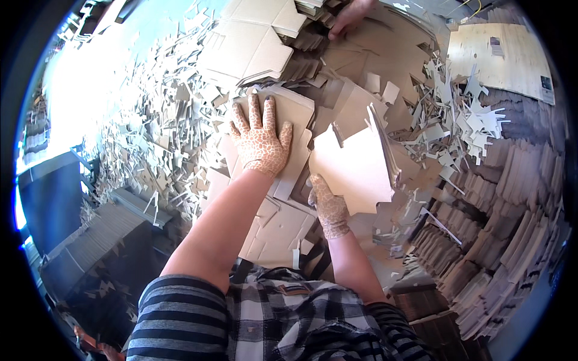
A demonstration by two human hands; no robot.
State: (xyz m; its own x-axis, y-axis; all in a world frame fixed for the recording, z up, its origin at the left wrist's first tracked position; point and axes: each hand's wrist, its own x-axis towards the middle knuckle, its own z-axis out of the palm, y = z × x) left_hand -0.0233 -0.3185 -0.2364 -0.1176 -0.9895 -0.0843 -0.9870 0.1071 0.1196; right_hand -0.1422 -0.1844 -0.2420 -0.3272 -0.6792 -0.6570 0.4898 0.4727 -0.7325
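In the head view, both hands wear tan gloves with a pale crackle pattern, and they are apart. The left hand [262, 143] lies palm down in the upper middle of the frame, its fingers spread toward the top edge, pressed on a flat brown cardboard sheet [296, 114]; its forearm slants up from the lower left. The right hand [332, 210], just right of centre and lower, is closed on the lower-left edge of a bundle of cut cardboard [354, 165], which stands at a tilt with its layered edges showing along the right.

At the lower left, a dark boxy shape [99, 265] has a ridged cardboard stack [96, 231] at its top; whether it is a container cannot be told. Loose scraps [159, 114] heap across the left, and bundled cardboard [487, 234] is piled at the right, below a pale wooden board [497, 57].

The right hand's fingers are mostly hidden by the bundle. Another person's hand [352, 18] is cut off by the top edge, near folded cardboard blanks [250, 45]. Glare washes out the upper left, and the rim falls into black.
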